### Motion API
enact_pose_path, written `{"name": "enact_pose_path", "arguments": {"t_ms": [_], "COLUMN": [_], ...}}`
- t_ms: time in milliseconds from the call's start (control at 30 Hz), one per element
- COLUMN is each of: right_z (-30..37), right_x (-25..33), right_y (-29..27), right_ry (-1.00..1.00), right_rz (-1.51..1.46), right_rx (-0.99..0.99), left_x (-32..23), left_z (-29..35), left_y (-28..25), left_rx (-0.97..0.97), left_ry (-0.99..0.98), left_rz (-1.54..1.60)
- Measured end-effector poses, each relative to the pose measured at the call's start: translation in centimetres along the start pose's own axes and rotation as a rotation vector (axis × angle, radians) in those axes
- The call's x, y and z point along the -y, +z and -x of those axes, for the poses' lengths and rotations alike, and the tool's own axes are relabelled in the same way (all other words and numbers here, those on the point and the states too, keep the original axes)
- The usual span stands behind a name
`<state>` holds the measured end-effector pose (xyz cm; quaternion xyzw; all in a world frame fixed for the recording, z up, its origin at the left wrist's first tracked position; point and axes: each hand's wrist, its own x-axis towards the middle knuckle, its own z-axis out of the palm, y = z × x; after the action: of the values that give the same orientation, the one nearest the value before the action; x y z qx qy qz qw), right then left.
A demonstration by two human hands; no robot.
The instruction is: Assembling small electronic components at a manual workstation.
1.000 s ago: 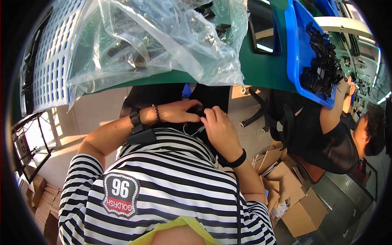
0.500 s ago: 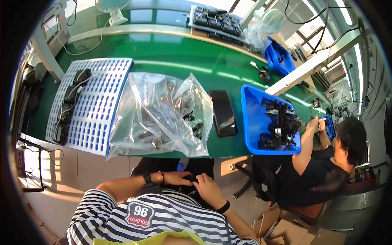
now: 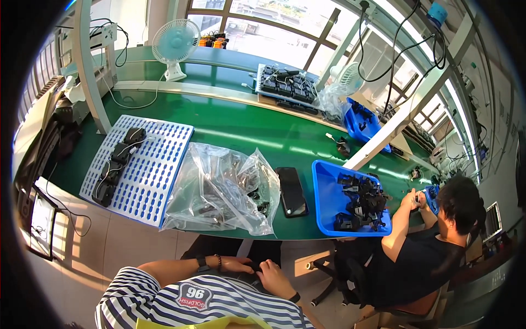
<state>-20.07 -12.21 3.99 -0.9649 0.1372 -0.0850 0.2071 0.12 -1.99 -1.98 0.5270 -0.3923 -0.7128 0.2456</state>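
Observation:
My left hand [image 3: 233, 265] and my right hand [image 3: 272, 277] rest close together in my lap, below the front edge of the green table [image 3: 230, 129]. Both close around a small dark object that I cannot make out. A dark watch and a bead bracelet sit on my left wrist, a dark band on my right. On the table above my hands lies a crumpled clear plastic bag [image 3: 222, 189] with dark parts inside. Left of it sits a blue and white perforated tray [image 3: 145, 167] carrying several black adapters with cables.
A black phone [image 3: 291, 191] lies right of the bag, beside a blue bin [image 3: 342, 203] of black parts. A person in a dark shirt [image 3: 433, 241] works at the right. Farther back stand a white fan [image 3: 175, 44], another blue bin [image 3: 361, 123] and a tray of black parts [image 3: 287, 85].
The view has lifted away from my lap, so the whole table now shows. My hands stay together in my lap on the small dark object.

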Motion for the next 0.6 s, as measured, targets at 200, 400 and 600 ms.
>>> {"name": "enact_pose_path", "arguments": {"t_ms": [200, 400, 600], "right_z": [-0.8, -0.7, -1.2], "right_x": [0.7, 0.0, -0.3], "right_y": [0.3, 1.5, 2.2], "right_ry": [0.179, 0.065, 0.159], "right_rz": [0.062, -0.222, -0.229], "right_rx": [0.146, -0.071, -0.055], "left_x": [1.3, 2.6, 3.4], "left_z": [-0.6, -1.0, -1.8], "left_y": [-0.8, -1.1, -2.0], "left_rx": [-0.022, -0.08, -0.014], "left_ry": [0.009, 0.078, 0.153], "left_rz": [-0.127, -0.101, -0.1]}}
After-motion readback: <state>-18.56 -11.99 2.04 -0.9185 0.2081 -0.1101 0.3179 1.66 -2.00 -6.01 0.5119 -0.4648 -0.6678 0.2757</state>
